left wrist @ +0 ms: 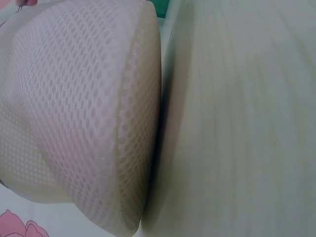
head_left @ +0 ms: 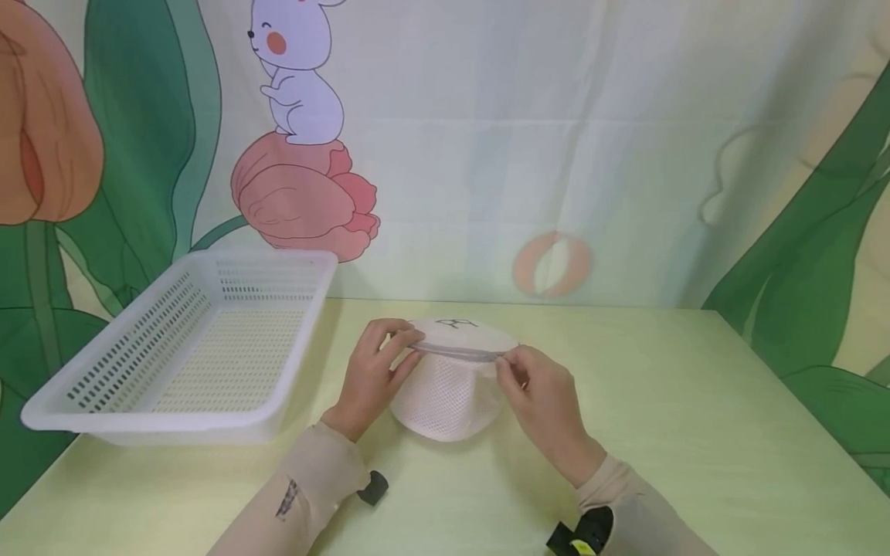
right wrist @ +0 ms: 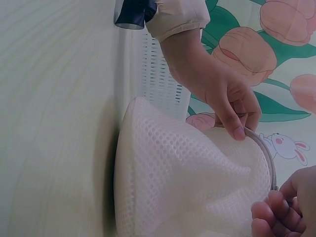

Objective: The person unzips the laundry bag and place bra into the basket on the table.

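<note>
A white mesh laundry bag (head_left: 445,401) stands on the table in front of me, with a grey zipper (head_left: 459,353) along its top edge and a dark line print on its lid. My left hand (head_left: 375,374) pinches the rim at the zipper's left end between thumb and fingers. At the other end, the right hand (head_left: 549,401) pinches the zipper with curled fingers, as the right wrist view also shows. The honeycomb side of the bag (left wrist: 84,98) fills much of the left wrist view, its base close to the tabletop. The bag's inside is hidden.
To the left stands a white perforated plastic basket (head_left: 271,417) with nothing in it. The pale green table (head_left: 695,432) reaches back to a printed curtain (head_left: 473,154) with tulips and a rabbit. Dark wrist devices (head_left: 591,529) sit at both sleeves.
</note>
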Demonstrator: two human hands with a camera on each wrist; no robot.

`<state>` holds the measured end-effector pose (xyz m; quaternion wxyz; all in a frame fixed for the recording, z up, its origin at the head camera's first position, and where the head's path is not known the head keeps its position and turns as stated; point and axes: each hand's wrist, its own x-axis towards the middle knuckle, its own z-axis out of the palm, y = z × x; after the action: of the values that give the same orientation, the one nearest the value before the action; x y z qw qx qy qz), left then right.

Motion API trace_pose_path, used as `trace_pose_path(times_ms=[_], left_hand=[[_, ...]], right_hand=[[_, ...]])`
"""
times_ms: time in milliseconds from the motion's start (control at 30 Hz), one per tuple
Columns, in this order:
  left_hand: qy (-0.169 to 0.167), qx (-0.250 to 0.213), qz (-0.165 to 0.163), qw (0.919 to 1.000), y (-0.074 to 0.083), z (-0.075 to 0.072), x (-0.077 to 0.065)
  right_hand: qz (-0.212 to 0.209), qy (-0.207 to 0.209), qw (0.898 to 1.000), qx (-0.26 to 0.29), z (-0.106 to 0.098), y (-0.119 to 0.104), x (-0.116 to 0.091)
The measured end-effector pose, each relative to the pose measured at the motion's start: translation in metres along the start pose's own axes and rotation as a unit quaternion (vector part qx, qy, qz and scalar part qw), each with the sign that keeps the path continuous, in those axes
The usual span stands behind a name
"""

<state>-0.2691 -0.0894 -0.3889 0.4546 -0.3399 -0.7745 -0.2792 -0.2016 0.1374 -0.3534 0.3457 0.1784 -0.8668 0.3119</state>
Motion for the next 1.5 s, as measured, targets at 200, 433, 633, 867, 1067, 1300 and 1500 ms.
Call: trace_pose_path(times_ms=[200, 433, 633, 867, 1067, 1300, 1500], left_hand=[[-0.001, -0.002, 0.010, 0.9999, 0.001, -0.001, 0.001], [0.016, -0.010, 0.056, 0.9982, 0.006, -0.002, 0.008], [0.036, -0.014, 0.090, 0.9952, 0.018, -0.002, 0.018], [0.032, -0.010, 0.082, 0.9960, 0.039, -0.005, 0.028], [0.013, 0.004, 0.046, 0.9989, 0.057, -0.005, 0.033], [-0.017, 0.011, 0.007, 0.9998, 0.068, -0.003, 0.033], [-0.024, 0.030, -0.009, 0.9992, 0.075, 0.001, 0.031]], right_hand=[[0.004, 0.000, 1.000, 0.002, 0.000, 0.002, 0.000], [0.016, -0.006, 1.000, 0.010, 0.000, 0.004, 0.001], [0.022, -0.011, 1.000, 0.009, -0.002, 0.006, 0.001], [0.028, -0.019, 0.999, 0.007, -0.003, 0.006, 0.002], [0.015, -0.015, 1.000, 0.009, -0.003, 0.008, 0.002], [0.007, -0.015, 1.000, 0.012, -0.005, 0.008, 0.001], [0.007, -0.018, 1.000, 0.006, -0.006, 0.006, 0.002]])
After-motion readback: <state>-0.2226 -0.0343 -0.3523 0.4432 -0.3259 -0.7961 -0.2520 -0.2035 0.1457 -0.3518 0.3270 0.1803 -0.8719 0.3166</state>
